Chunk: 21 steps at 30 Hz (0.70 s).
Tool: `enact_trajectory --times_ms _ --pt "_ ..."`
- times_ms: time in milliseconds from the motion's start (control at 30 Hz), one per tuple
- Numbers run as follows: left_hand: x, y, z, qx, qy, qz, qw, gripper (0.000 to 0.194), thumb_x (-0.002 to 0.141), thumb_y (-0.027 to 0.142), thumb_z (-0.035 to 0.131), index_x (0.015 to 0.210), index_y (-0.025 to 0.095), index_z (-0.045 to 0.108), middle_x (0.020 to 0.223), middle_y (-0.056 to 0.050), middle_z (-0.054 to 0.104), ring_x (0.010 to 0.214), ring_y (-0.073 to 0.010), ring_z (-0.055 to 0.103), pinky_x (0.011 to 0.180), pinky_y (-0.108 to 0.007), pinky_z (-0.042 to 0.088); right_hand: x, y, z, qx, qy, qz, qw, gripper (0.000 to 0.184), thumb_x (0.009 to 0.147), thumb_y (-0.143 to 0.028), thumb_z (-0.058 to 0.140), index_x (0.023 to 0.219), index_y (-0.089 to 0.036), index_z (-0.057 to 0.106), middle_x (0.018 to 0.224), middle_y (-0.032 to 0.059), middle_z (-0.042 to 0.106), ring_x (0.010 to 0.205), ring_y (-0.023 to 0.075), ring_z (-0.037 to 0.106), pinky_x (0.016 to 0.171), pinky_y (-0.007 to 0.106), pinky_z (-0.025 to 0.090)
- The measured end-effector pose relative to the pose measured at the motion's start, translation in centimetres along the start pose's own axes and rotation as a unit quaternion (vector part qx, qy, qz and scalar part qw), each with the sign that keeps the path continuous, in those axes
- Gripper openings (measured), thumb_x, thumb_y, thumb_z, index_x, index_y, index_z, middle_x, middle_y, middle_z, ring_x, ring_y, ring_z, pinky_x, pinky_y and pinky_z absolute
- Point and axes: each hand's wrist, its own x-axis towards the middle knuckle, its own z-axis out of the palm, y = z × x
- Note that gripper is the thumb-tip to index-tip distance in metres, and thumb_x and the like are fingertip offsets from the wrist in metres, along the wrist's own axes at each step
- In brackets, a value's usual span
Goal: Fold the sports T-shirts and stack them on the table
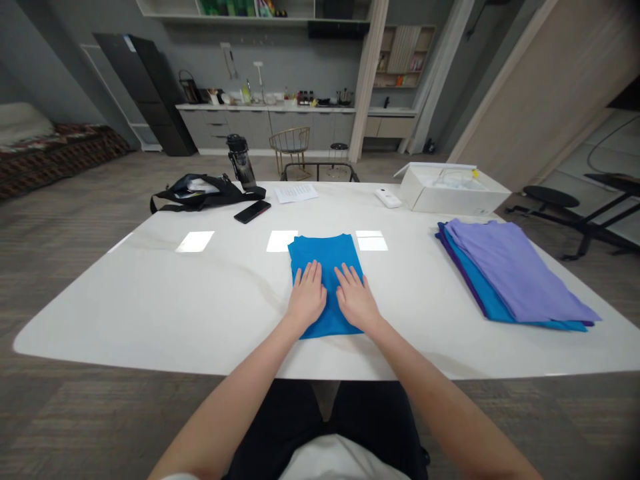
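A folded blue garment (327, 250) lies flat on the white table in front of me, roughly a rectangle. My left hand (307, 293) rests palm down on its left side, fingers stretched out and pointing away from me. On its right side, my right hand (354, 297) also lies flat, fingers slightly spread. Both palms touch the cloth, and neither hand grips it. To the right is a stack of garments, with a lavender one (510, 267) on top and blue (493, 303) and dark purple (463, 267) ones showing beneath.
On the white table (150, 307) are a black bag (200, 193), a dark bottle (241, 163), a phone (253, 212), a printed sheet (296, 193), a small white device (388, 198) and an open white box (453, 190). A chair (290, 141) stands beyond the far edge.
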Motion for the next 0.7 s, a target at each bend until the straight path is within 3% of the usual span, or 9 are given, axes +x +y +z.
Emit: enact_trajectory --times_ms 100,267,367,467,533,700 --pt "2.8 -0.6 1.2 -0.01 -0.014 -0.029 0.999 0.061 0.104 0.032 0.03 0.162 0.014 0.033 0.169 -0.011 0.03 0.158 -0.0253 0.026 0.13 -0.049 0.019 3.1 -0.6 0.8 -0.002 -0.006 0.02 1.0 0.059 0.107 -0.036 0.024 0.165 -0.025 0.031 0.171 0.0051 0.026 0.158 0.0275 0.021 0.126 0.059 0.016" --pt "3.2 -1.6 1.6 -0.004 -0.032 -0.091 0.995 0.072 0.104 0.059 0.028 0.161 0.015 0.037 0.167 -0.015 0.032 0.157 -0.0314 0.028 0.129 -0.056 0.017 5.0 2.3 1.3 0.001 -0.041 0.101 0.994 0.064 0.108 -0.052 0.017 0.166 -0.026 0.025 0.173 0.0057 0.019 0.158 0.0324 0.018 0.123 0.069 0.014" --pt "5.0 -0.6 0.8 0.009 -0.007 -0.088 0.996 0.068 0.107 0.047 0.023 0.159 0.005 0.037 0.165 -0.02 0.036 0.155 -0.0321 0.031 0.129 -0.055 0.016 7.1 2.9 0.8 0.001 -0.031 0.096 0.995 0.063 0.108 -0.045 0.021 0.166 -0.021 0.027 0.173 0.0089 0.017 0.158 0.0347 0.016 0.122 0.07 0.014" --pt "8.3 -0.1 0.6 0.0 0.001 -0.032 0.999 0.06 0.104 0.026 0.023 0.159 0.004 0.035 0.167 -0.018 0.033 0.157 -0.0265 0.027 0.13 -0.048 0.016 10.3 1.9 0.8 0.01 -0.023 -0.013 1.0 0.06 0.106 -0.032 0.025 0.165 -0.017 0.029 0.173 0.009 0.018 0.159 0.0288 0.014 0.126 0.059 0.016" --pt "10.2 -0.8 0.9 -0.017 -0.027 -0.038 0.999 0.06 0.104 0.025 0.024 0.16 0.008 0.036 0.168 -0.014 0.033 0.157 -0.0248 0.027 0.129 -0.047 0.019 12.3 1.3 1.1 0.017 -0.041 -0.036 0.998 0.059 0.108 -0.032 0.022 0.165 -0.019 0.029 0.172 0.0086 0.023 0.159 0.0254 0.018 0.127 0.053 0.017" --pt "11.8 -4.3 1.7 -0.021 -0.084 -0.133 0.987 0.07 0.105 0.054 0.019 0.162 0.015 0.034 0.17 -0.012 0.026 0.159 -0.0301 0.022 0.129 -0.058 0.013 15.2 2.7 1.7 0.025 -0.049 0.092 0.994 0.062 0.109 -0.05 0.013 0.164 -0.028 0.03 0.173 0.0059 0.018 0.159 0.029 0.014 0.122 0.07 0.008"
